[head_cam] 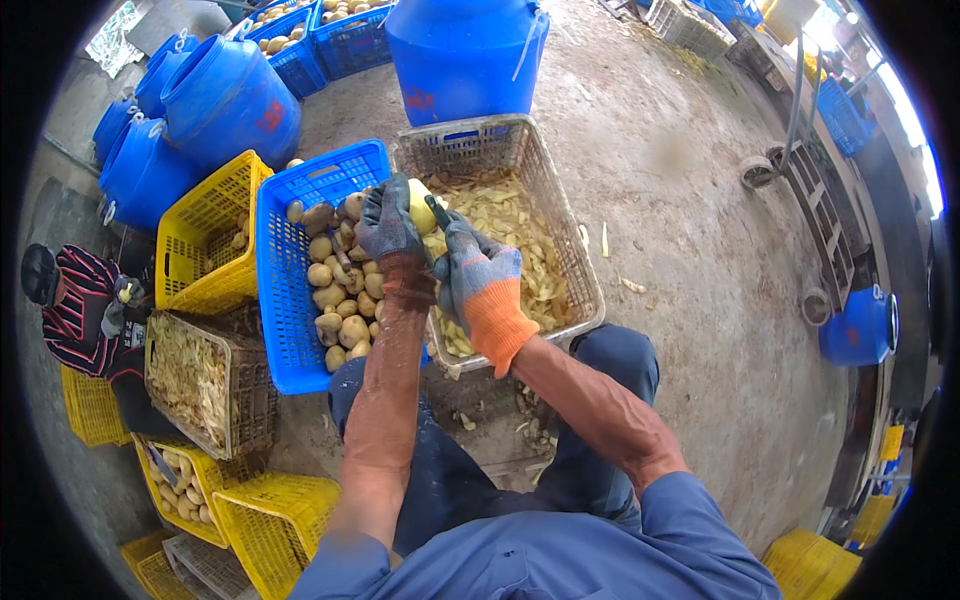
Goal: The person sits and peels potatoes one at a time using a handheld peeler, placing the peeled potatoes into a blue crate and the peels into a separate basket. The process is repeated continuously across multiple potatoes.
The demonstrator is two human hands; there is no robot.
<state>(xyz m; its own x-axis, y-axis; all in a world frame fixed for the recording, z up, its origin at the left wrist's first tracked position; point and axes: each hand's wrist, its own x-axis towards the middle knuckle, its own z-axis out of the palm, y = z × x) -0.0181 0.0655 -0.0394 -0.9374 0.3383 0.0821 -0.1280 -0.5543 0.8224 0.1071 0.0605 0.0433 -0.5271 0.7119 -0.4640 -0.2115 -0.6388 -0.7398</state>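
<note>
My left hand (391, 221), in a dark work glove, holds a peeled yellow potato (421, 208). My right hand (474, 262), in a grey glove with an orange cuff, grips a dark-handled peeler (437, 212) against the potato's right side; its blade is hard to see. Below my left hand a blue plastic crate (281, 330) holds unpeeled potatoes (352, 330). A dirty pale plastic crate (571, 255) full of peelings (525, 225) lies beneath the potato and my right hand, in front of my knees.
A large blue barrel (465, 60) stands behind the peelings crate. More blue barrels (225, 97) and a yellow crate (214, 232) are on the left, where a co-worker (82, 311) sits by another peelings crate (187, 375). A hand cart (817, 210) is at the right.
</note>
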